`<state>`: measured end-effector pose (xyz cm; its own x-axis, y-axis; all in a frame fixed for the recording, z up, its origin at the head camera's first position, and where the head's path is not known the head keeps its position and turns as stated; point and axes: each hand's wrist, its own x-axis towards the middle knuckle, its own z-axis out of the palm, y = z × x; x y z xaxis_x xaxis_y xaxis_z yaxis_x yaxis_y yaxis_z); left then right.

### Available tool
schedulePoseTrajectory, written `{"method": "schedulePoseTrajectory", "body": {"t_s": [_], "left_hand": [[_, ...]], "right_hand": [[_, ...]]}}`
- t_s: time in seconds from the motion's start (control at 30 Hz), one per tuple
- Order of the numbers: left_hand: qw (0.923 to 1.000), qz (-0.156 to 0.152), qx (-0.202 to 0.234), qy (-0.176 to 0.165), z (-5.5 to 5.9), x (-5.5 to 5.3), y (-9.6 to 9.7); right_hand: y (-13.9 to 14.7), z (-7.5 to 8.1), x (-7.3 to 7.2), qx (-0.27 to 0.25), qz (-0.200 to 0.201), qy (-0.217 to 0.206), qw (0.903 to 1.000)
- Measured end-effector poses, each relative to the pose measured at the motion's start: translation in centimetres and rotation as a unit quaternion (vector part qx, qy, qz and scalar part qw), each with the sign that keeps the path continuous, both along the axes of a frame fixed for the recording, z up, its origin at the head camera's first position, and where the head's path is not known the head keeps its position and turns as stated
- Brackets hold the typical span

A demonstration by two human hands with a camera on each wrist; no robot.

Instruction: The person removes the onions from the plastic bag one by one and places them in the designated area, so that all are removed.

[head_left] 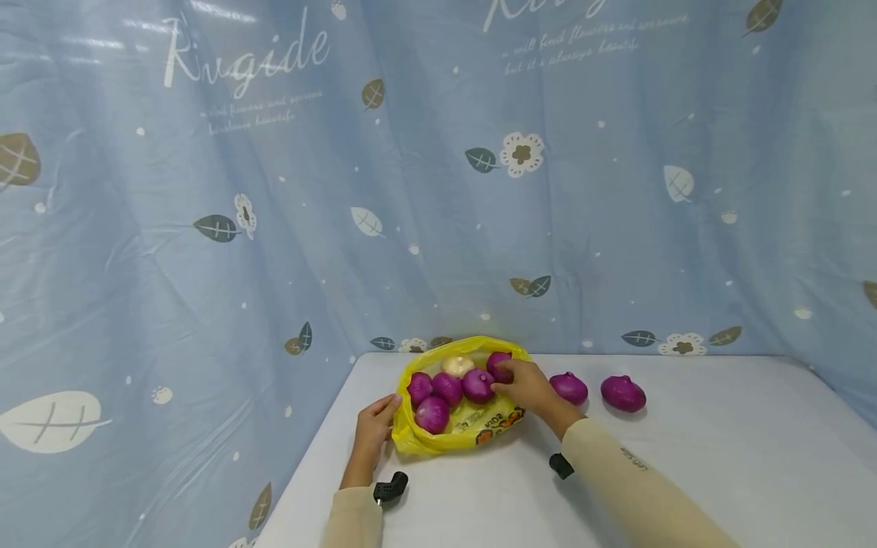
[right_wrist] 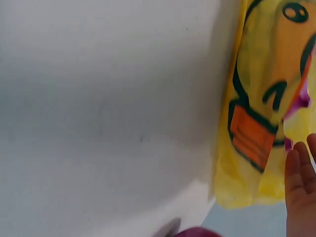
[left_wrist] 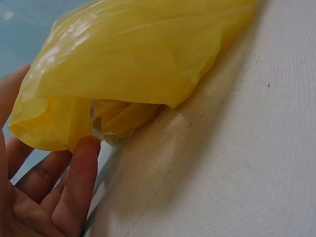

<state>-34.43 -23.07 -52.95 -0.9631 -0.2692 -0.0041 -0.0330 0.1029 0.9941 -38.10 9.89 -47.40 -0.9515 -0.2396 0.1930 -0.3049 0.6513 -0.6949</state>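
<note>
A yellow plastic bag (head_left: pixel 473 439) lies on the table with its mouth spread. Inside sit several red onions (head_left: pixel 447 389) and a pale onion (head_left: pixel 457 365). My left hand (head_left: pixel 373 431) grips the bag's left rim; in the left wrist view its fingers (left_wrist: pixel 81 182) curl at the bag's folded edge. Over the right rim reaches my right hand (head_left: pixel 530 387), its thumb and fingers around a red onion (head_left: pixel 499 367) at the bag's right side. The right wrist view shows only part of that hand, beside the bag's printed side (right_wrist: pixel 256 128); its grip is hidden there.
Two more red onions lie right of the bag, one close to my right hand (head_left: pixel 570 388) and another farther right (head_left: pixel 623 393). A white cloth covers the table (head_left: pixel 719 441). Behind it hangs a blue patterned curtain (head_left: pixel 438 228).
</note>
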Motion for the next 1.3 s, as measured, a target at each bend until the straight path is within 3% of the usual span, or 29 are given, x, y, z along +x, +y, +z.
{"method": "schedulePoseTrajectory", "body": {"t_s": [0.37,0.57,0.77,0.87,1.07,1.3], "left_hand": [[0.9996,-0.022,0.015,0.006,-0.3,-0.3,-0.4],[0.9963,-0.056,0.057,0.03,0.0,-0.3,-0.3],[0.9881,-0.044,0.144,0.03,-0.3,-0.4,-0.5],[0.9878,-0.037,0.148,0.03,-0.4,-0.3,-0.6],[0.9914,-0.036,0.124,0.021,-0.3,-0.3,-0.4],[0.9905,-0.051,0.126,0.021,-0.3,-0.1,-0.4]], "right_hand": [[-3.1,-1.0,-0.3,0.041,0.03,0.011,0.9986],[-3.5,-1.7,-0.3,0.062,0.028,0.032,0.9972],[-3.7,-2.3,0.0,0.049,0.022,0.013,0.9985],[-3.6,-2.4,0.1,0.043,0.02,0.002,0.9989],[-2.7,-1.5,0.5,0.023,0.021,-0.023,0.9992],[-0.8,0.2,1.2,0.026,0.021,-0.015,0.9993]]}}
